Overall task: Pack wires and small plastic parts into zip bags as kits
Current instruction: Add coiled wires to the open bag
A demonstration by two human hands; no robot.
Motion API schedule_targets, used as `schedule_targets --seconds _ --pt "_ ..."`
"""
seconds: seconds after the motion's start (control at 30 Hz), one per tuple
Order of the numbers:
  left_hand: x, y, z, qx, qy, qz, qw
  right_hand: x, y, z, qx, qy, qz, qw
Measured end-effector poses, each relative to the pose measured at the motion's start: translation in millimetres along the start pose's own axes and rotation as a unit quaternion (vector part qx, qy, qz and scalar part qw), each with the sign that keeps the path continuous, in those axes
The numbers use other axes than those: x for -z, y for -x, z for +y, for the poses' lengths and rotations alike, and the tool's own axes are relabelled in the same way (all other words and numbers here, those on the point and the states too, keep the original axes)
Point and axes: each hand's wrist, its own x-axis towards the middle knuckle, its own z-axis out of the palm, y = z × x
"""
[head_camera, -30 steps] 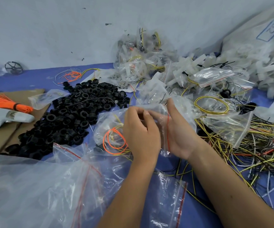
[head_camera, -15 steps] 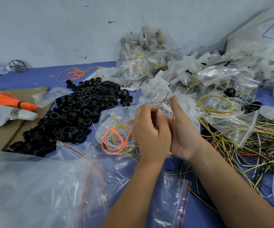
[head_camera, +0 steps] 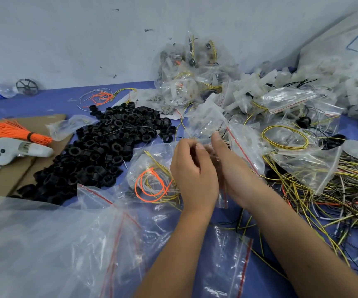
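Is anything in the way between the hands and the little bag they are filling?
No. Both the left hand and the right hand already hold the small zip bag between them, so nothing visible separates them from it. What the fingers pinch inside it is too blurred to tell.

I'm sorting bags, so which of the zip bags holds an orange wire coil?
The zip bag just left of the left hand; its orange loop shows through, unlike the others.
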Motion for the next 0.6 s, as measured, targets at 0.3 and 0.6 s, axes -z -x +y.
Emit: schedule_targets --seconds 0.3,0.6 --pt "6.1 -15.9 -14.2 0.153 -0.088 -0.022 0.984 31.4 -36.8 -3.4 0.194 0.477 0.230 0.826" --pt "5.4 -11.2 -17.3 0.076 -0.227 -0.092 0.967 29.2 -107.6 -59.9 0.245 0.566 0.298 0.728"
